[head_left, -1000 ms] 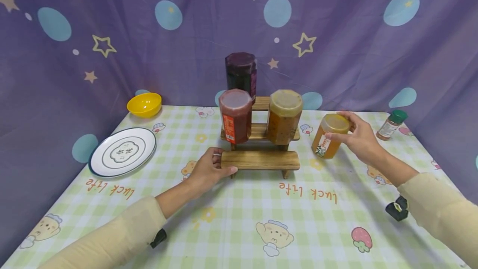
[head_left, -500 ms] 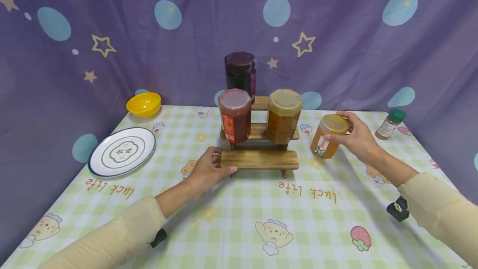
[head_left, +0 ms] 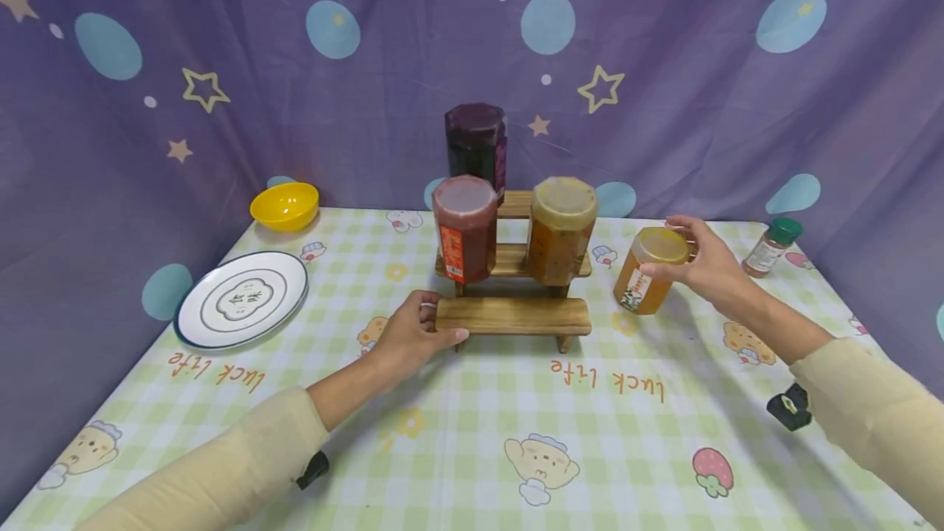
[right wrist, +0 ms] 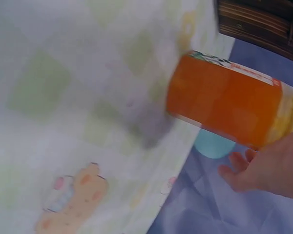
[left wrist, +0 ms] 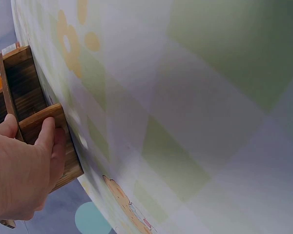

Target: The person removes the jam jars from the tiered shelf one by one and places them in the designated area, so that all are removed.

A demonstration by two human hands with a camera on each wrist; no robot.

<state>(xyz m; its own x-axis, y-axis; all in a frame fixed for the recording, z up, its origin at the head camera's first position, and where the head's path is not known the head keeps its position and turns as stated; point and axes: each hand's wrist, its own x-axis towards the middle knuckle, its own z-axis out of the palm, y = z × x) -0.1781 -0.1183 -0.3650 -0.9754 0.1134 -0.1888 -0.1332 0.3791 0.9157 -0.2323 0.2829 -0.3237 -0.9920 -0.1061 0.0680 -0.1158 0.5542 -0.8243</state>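
Note:
My left hand point(head_left: 413, 330) grips the left end of the lowest step of a wooden tiered rack point(head_left: 512, 315), thumb at the front edge. The left wrist view shows the fingers curled on the rack's end point(left wrist: 44, 122). On the right, an amber-filled jar point(head_left: 642, 281) with a yellowish lid and a white label stands on the cloth. Around its upper part is my right hand point(head_left: 704, 265), thumb by the lid's front and fingers behind. In the right wrist view, a gap shows between the fingers point(right wrist: 234, 170) and the jar.
On the rack stand a dark purple jar point(head_left: 475, 146), a red jar point(head_left: 466, 232) and a brownish-yellow jar point(head_left: 562, 232). A green-capped spice bottle point(head_left: 770, 248) is at far right. At left are a yellow bowl point(head_left: 285, 207) and a white plate point(head_left: 243, 300).
My right hand's fingers have lifted and spread slightly away from the amber jar. The jar has barely moved. My left hand keeps its place on the rack.

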